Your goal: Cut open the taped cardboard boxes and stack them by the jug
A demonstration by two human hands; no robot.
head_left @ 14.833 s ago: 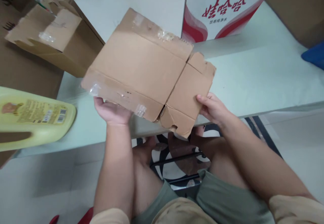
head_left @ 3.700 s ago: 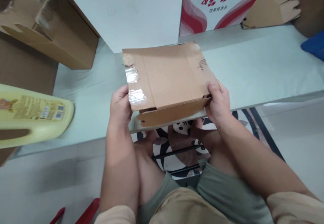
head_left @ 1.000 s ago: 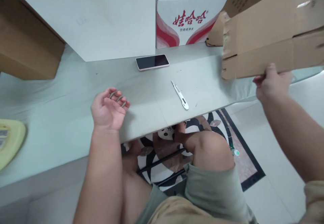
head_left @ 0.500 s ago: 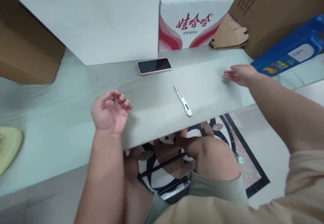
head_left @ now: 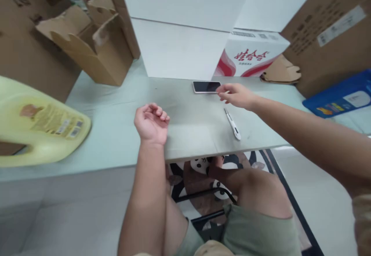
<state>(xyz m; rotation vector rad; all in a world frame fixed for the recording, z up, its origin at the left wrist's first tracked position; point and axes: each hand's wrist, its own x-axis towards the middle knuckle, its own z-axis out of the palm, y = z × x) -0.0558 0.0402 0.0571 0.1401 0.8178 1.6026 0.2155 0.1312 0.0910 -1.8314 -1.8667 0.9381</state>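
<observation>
My left hand (head_left: 152, 124) rests palm up at the table's front, its fingers loosely curled with nothing in them. Extended over the table from the right, my right hand (head_left: 236, 95) is open, fingers slightly bent. Its fingertips overlap the right end of a smartphone (head_left: 205, 87) in the view; whether they touch it I cannot tell. The phone lies flat, dark screen up, in front of the white boxes. Just below the right hand, a white utility knife (head_left: 232, 125) lies on the table, its tip pointing away from me.
White boxes (head_left: 185, 47) stand behind the phone, with a red-and-white water carton (head_left: 251, 57) beside them. An open cardboard box (head_left: 107, 61) and a yellow jug (head_left: 55, 121) are on the left. A blue jug (head_left: 339, 97) lies at the right. The table's front edge runs above my knees.
The view has turned left, showing more of the yellow jug and the open cardboard box. My right hand has moved left, from near the blue jug to the phone. My left hand stays palm up.
</observation>
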